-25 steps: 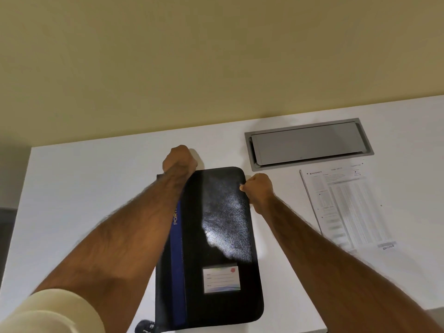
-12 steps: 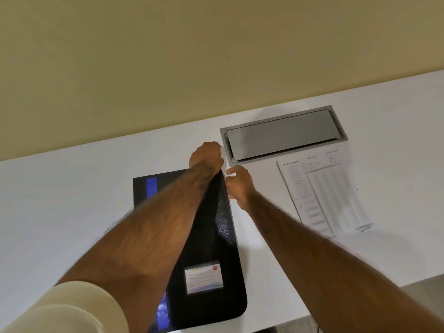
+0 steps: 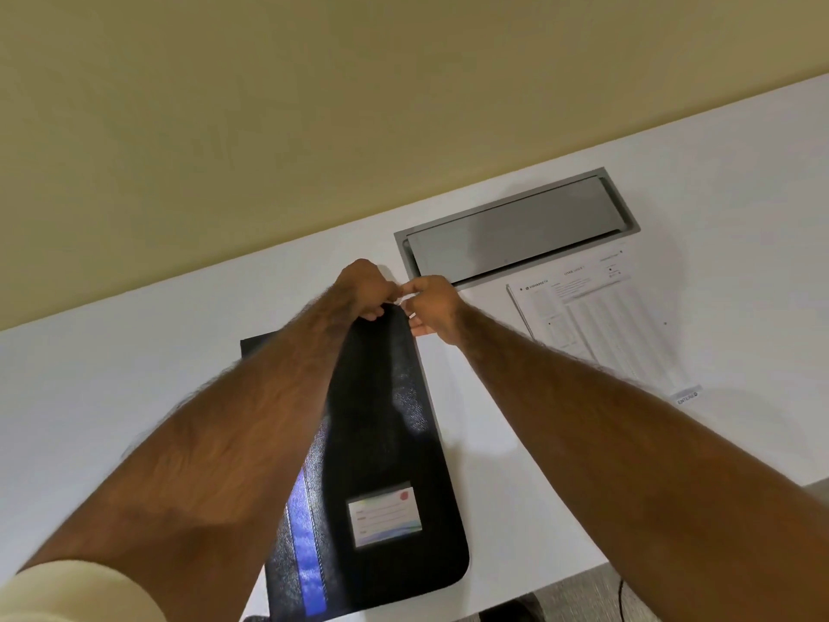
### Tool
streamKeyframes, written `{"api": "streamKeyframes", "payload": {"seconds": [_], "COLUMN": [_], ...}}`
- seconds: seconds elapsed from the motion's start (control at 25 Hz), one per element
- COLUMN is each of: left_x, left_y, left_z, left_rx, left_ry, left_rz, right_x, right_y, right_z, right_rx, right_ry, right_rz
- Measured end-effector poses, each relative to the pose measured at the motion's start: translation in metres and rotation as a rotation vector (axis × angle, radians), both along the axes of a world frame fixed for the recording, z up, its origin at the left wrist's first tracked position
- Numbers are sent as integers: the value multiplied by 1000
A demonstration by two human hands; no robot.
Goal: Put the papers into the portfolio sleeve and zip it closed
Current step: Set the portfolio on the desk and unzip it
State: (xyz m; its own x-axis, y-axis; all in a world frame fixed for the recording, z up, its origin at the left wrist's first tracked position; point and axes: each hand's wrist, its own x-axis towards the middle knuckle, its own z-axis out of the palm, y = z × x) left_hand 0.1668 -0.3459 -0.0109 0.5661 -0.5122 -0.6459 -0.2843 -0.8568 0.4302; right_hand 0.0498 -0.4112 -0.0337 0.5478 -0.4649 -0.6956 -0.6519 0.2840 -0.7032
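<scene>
Portfolio sleeve [image 3: 381,442]: black, textured, lying lengthwise on the white desk [image 3: 134,397] from centre frame down to the lower edge; a blue stripe runs along its left side, and a small label card [image 3: 386,516] sits in a clear pocket on its lower half.

Left hand [image 3: 365,287]: centre frame, at the sleeve's far end, fingers curled closed on the top corner of the sleeve.

Right hand [image 3: 433,307]: just beside the left, thumb and forefinger pinched together at the same corner; whether they hold a zip pull I cannot tell.

Papers [image 3: 592,325]: printed sheets lying flat on the desk, right of centre, well apart from the sleeve and outside it.

Grey cable hatch [image 3: 516,231]: set into the desk, upper right of centre, just beyond the papers.

Cream sleeve cuff [image 3: 76,594]: lower left corner, on the left arm.
</scene>
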Motion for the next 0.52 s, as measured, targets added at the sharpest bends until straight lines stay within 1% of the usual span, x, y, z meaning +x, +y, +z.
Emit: {"api": "streamKeyframes", "payload": {"seconds": [0.08, 0.12, 0.16, 0.28, 0.36, 0.52], "left_x": [4, 6, 7, 6, 5, 9], "left_y": [1, 1, 2, 3, 3, 3], "left_z": [5, 6, 7, 7, 7, 10], "left_rx": [45, 70, 101, 153, 145, 129], "left_ry": [43, 49, 46, 22, 22, -12], "left_rz": [-58, -95, -133, -204, -194, -253], "right_x": [1, 1, 1, -1, -2, 1], "right_y": [-5, -6, -5, -4, -6, -8], "right_z": [0, 1, 1, -1, -4, -10], "right_rx": [-34, -86, -175, -539, -692, -778], "right_ry": [26, 32, 34, 20, 28, 66], "right_rz": [85, 137, 203, 450, 576, 613]}}
